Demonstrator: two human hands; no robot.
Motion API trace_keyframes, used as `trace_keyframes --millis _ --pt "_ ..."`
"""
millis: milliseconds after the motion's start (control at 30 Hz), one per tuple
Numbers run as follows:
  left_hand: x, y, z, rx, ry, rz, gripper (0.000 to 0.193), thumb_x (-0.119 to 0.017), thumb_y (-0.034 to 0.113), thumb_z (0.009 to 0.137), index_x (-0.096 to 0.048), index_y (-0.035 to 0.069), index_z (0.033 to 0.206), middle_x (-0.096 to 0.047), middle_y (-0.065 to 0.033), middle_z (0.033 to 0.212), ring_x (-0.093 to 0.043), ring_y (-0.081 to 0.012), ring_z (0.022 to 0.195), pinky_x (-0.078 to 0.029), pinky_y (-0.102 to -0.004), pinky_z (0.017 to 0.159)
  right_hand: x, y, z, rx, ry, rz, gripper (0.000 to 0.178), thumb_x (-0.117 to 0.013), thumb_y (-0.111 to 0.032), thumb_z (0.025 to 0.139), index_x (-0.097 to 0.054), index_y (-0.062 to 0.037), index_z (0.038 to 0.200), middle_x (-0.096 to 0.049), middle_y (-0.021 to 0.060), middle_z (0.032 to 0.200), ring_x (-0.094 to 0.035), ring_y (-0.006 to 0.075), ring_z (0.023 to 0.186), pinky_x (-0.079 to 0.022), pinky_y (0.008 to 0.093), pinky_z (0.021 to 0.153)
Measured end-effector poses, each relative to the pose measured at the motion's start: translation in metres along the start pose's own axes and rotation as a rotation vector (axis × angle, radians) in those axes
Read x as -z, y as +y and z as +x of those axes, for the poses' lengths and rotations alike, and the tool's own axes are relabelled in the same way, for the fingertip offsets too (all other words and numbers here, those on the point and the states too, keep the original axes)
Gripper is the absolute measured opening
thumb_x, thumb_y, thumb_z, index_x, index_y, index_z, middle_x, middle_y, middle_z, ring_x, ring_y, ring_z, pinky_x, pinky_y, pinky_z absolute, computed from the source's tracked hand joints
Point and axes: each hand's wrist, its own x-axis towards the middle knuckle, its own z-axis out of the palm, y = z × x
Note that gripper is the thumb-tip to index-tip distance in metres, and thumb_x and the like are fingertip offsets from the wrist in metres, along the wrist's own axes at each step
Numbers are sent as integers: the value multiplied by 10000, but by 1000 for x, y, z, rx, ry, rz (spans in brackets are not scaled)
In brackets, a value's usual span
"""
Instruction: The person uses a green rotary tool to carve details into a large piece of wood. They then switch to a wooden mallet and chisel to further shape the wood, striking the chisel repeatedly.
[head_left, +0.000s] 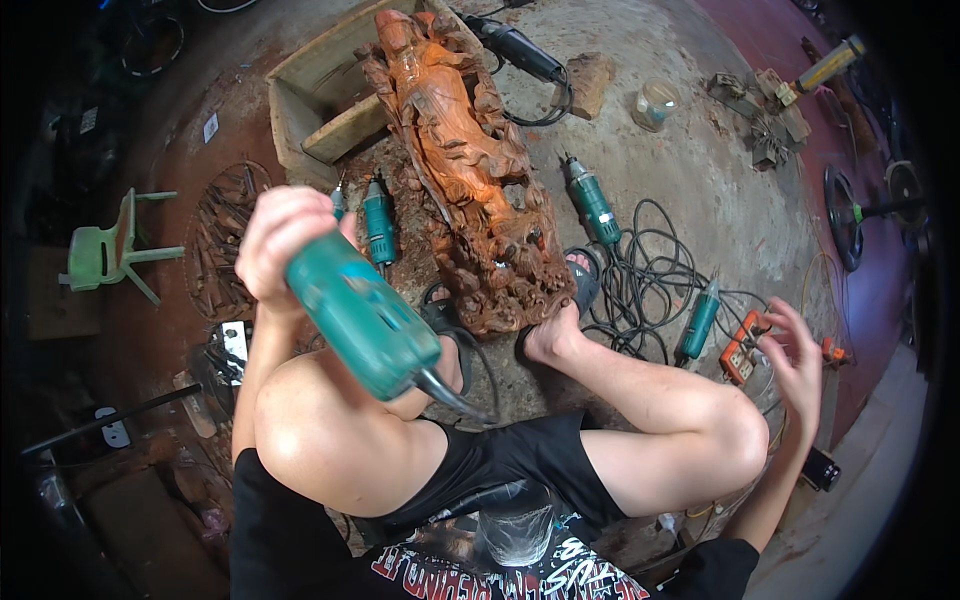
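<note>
My left hand (282,240) is closed round the front part of a green handheld die grinder (360,315), lifted above my left knee. The grinder's black cord trails from its rear end, and its tip is hidden behind the hand. To the right, my right hand (795,365) is at an orange power strip (741,350), thumb and fingers closed about a small black plug (758,336). A reddish-brown carved wooden figure (450,130) lies between my feet, its upper end propped on a wooden box (300,110).
More green grinders (378,220) (593,203) (700,320) lie on the floor among tangled black cords (645,275). Further off are a dark power tool (520,50), a wood block (588,85) and a glass jar (655,104). A basket of carving tools (228,230) and a green chair (110,250) stand at left.
</note>
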Motion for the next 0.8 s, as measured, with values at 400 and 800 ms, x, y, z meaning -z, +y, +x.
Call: trace_keyframes --millis 400,800 --pt "-28 -87 60 -142 -171 -123 305 -820 48 791 -665 17 1052 -712 -128 938 -696 -222 841 -577 -332 774 -171 116 2 -268 -603 17 409 -672 -194 991 -639 -38 1368 -703 77 1185 -647 132 934 -526 309 849" --pt "-30 -262 -13 197 -485 49 545 -822 -113 774 -557 48 1222 -663 -140 1172 -671 -221 1108 -526 -330 1008 -174 48 95 -409 -584 22 413 -718 -242 971 -666 -37 1326 -715 82 1164 -658 162 1030 -533 332 917"
